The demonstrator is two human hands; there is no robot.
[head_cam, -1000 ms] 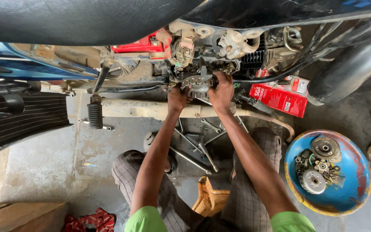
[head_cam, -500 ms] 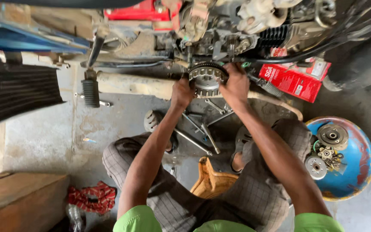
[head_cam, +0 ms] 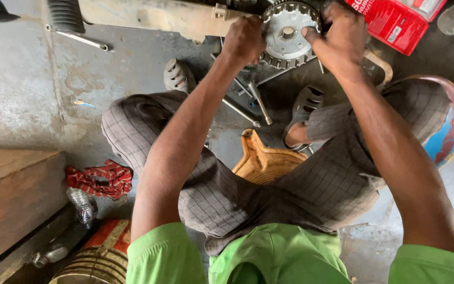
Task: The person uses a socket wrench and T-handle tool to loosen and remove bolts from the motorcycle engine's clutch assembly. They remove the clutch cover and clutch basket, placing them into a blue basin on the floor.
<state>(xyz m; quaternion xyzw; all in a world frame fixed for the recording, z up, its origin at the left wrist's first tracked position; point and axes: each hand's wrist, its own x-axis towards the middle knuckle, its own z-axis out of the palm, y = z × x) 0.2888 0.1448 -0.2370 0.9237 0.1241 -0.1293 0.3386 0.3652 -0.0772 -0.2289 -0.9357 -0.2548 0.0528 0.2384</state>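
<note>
A stained grey concrete floor (head_cam: 38, 94) is seen from above, with a worn wooden step or block (head_cam: 11, 200) at the lower left. The seated person's checked trousers (head_cam: 311, 194) and green shirt (head_cam: 269, 252) fill the middle, and a small wooden stool (head_cam: 261, 160) is straddled between the knees. A blue and red bowl (head_cam: 450, 129) is partly hidden behind the right knee. A red carton (head_cam: 390, 21) lies at the top right, a red patterned rag (head_cam: 101, 179) and a clear plastic bottle (head_cam: 82, 205) at the lower left. At the top centre, a toothed clutch basket (head_cam: 289, 32) is gripped at its 2 sides: the left hand (head_cam: 245, 39) is closed on its left rim, the right hand (head_cam: 340, 34) on its right rim.
</note>
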